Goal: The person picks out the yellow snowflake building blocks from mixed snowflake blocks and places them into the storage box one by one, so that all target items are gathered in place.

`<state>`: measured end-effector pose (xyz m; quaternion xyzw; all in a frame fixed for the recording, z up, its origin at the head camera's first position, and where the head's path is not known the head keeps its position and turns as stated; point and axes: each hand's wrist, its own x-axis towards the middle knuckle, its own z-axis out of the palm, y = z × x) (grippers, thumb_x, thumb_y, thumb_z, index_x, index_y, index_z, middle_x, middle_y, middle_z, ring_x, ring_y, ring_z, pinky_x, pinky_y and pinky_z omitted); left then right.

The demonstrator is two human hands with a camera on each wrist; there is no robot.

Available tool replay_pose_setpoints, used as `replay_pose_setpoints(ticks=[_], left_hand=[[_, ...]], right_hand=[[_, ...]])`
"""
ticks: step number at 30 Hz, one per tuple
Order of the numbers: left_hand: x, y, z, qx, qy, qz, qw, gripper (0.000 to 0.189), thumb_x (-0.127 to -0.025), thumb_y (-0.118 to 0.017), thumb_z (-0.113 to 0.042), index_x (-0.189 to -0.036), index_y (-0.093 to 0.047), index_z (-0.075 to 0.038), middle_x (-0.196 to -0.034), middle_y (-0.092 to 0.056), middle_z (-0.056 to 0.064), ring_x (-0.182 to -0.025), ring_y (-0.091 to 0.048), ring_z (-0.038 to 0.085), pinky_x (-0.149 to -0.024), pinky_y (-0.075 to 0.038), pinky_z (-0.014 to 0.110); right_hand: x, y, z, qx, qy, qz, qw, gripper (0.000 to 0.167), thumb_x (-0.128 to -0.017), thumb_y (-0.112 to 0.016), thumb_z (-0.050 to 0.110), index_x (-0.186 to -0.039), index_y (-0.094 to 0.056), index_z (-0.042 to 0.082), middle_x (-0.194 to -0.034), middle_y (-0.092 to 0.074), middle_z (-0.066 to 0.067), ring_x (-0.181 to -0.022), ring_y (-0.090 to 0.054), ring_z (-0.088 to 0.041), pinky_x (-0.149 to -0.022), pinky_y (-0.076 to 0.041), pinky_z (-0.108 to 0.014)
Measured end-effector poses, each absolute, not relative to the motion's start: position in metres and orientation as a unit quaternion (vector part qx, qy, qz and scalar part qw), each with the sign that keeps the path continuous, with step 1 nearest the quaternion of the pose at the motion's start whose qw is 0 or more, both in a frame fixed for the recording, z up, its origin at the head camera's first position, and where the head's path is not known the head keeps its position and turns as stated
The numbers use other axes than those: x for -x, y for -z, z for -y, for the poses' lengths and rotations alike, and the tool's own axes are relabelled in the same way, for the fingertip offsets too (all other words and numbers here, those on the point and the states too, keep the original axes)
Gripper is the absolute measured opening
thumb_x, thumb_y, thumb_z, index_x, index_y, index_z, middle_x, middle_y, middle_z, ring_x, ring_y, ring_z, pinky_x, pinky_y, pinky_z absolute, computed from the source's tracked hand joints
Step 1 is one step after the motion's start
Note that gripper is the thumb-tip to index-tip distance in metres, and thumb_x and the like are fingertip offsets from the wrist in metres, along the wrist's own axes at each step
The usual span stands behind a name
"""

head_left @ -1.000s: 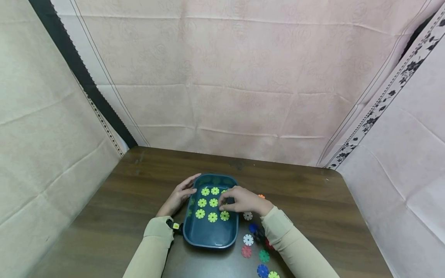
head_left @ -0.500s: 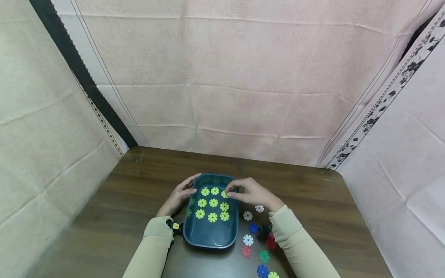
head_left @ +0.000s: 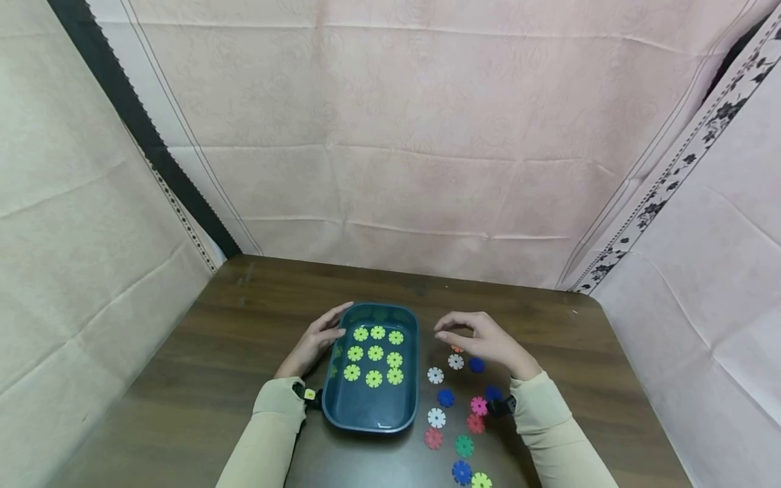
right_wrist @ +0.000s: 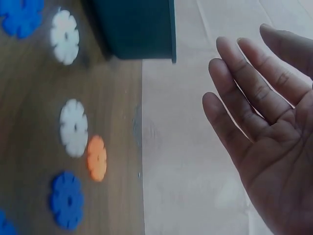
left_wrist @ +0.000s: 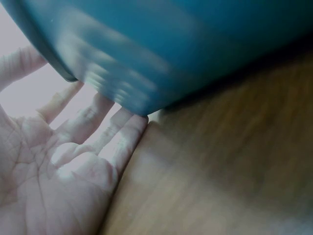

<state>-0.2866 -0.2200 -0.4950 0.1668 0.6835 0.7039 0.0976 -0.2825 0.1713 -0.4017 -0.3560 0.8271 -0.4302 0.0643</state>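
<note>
My left hand (head_left: 314, 343) rests against the left side of a dark blue-green tray (head_left: 369, 418). In the left wrist view its straight fingers (left_wrist: 117, 139) touch the tray's outer wall, the thumb at the rim. Inside the tray lie yellow notched flower-shaped discs (head_left: 375, 353), set out in three rows of three. Right of the tray, my right hand (head_left: 488, 342) hovers over the table with relaxed fingers, holding nothing. Beneath and near it are an orange disc (right_wrist: 97, 158), a white disc (right_wrist: 74, 128) and a blue disc (right_wrist: 67, 200).
More notched discs lie scattered on the wooden table (head_left: 256, 379) right of the tray, among them a green disc (head_left: 464, 446), a pink disc (head_left: 478, 406) and a yellow disc (head_left: 481, 480). A pale cloth (head_left: 390, 169) hangs behind the table's far edge.
My right hand has left the tray and moved right, over the loose discs. The yellow discs at the tray's right side now show fully. My left hand has stayed in place.
</note>
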Motion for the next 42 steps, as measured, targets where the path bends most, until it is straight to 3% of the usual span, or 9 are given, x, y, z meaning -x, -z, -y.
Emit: replay_pose_setpoints(ticks=[8, 17, 20, 26, 34, 42], left_hand=[[0.286, 0.494, 0.221, -0.17, -0.702, -0.685, 0.095, 0.055, -0.103, -0.052, -0.009, -0.155, -0.042, -0.024, -0.158, -0.038, 0.003, -0.14, -0.041, 0.032, -0.11, -0.031, 0.059], [0.288, 0.495, 0.22, -0.174, -0.704, -0.682, 0.093, 0.055, -0.102, -0.055, -0.012, -0.154, -0.042, -0.022, -0.153, -0.044, 0.008, -0.133, -0.048, 0.035, -0.103, -0.043, 0.045], [0.289, 0.496, 0.22, -0.179, -0.705, -0.68, 0.093, 0.055, -0.102, -0.055, -0.013, -0.155, -0.041, -0.021, -0.154, -0.044, 0.009, -0.133, -0.047, 0.036, -0.101, -0.044, 0.042], [0.288, 0.497, 0.221, -0.183, -0.704, -0.68, 0.091, 0.055, -0.102, -0.053, -0.009, -0.155, -0.04, -0.02, -0.156, -0.042, 0.009, -0.136, -0.045, 0.037, -0.103, -0.043, 0.043], [0.289, 0.496, 0.223, -0.176, -0.703, -0.684, 0.088, 0.055, -0.102, -0.054, -0.011, -0.154, -0.042, -0.022, -0.155, -0.042, 0.008, -0.136, -0.045, 0.036, -0.103, -0.042, 0.044], [0.289, 0.499, 0.224, -0.208, -0.703, -0.674, 0.092, 0.058, -0.102, -0.054, -0.013, -0.157, -0.036, -0.014, -0.157, -0.038, 0.017, -0.136, -0.042, 0.042, -0.102, -0.044, 0.039]], right_hand=[[0.269, 0.41, -0.194, 0.343, 0.431, -0.834, 0.035, 0.013, -0.099, -0.066, 0.023, -0.11, -0.073, 0.018, -0.105, -0.072, 0.009, -0.098, -0.067, -0.014, -0.092, -0.05, -0.052], [0.24, 0.434, -0.213, 0.33, 0.442, -0.834, 0.013, 0.013, -0.099, -0.067, 0.022, -0.11, -0.072, 0.023, -0.104, -0.073, 0.002, -0.095, -0.067, -0.013, -0.083, -0.054, -0.036], [0.226, 0.443, -0.221, 0.337, 0.452, -0.826, 0.016, 0.013, -0.097, -0.069, 0.015, -0.109, -0.072, 0.018, -0.1, -0.073, 0.003, -0.091, -0.067, -0.013, -0.079, -0.055, -0.033], [0.19, 0.46, -0.238, 0.356, 0.486, -0.794, 0.078, 0.011, -0.094, -0.07, 0.008, -0.105, -0.071, 0.009, -0.093, -0.072, 0.0, -0.08, -0.067, -0.016, -0.067, -0.054, -0.032], [0.158, 0.473, -0.25, 0.299, 0.495, -0.792, 0.196, 0.011, -0.096, -0.069, 0.018, -0.105, -0.072, 0.012, -0.094, -0.072, 0.002, -0.082, -0.065, -0.01, -0.071, -0.054, -0.029], [0.145, 0.479, -0.24, 0.332, 0.457, -0.796, 0.216, 0.017, -0.089, -0.078, 0.024, -0.098, -0.066, 0.016, -0.082, -0.057, 0.006, -0.073, -0.05, 0.0, -0.06, -0.046, -0.021]])
